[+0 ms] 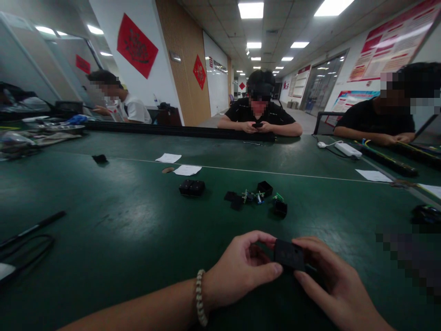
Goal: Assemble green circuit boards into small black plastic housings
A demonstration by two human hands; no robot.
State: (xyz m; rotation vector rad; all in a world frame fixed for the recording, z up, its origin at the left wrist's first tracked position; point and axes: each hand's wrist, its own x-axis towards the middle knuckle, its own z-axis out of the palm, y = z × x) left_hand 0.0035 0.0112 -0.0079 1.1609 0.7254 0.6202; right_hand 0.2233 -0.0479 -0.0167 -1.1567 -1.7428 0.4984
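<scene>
Between my two hands is a small black plastic case (288, 255), held above the green tabletop. My left hand (241, 264), with a beaded bracelet at the wrist, pinches its left side between thumb and fingers. On the opposite side, my right hand (327, 271) grips the case with thumb and fingertips. Farther forward lie small circuit boards (248, 196), flat black covers (236, 201) and two open black boxes, one (265, 188) behind the other (280, 209). A pair of closed black boxes (192, 187) sits to their left.
White papers (188, 170) lie near a table seam, beside a round hole (168, 170). A black cable (34, 239) is at left. A white power strip (347, 150) stands at back right. Across the table a person (260, 110) handles a small dark object; others sit at both sides.
</scene>
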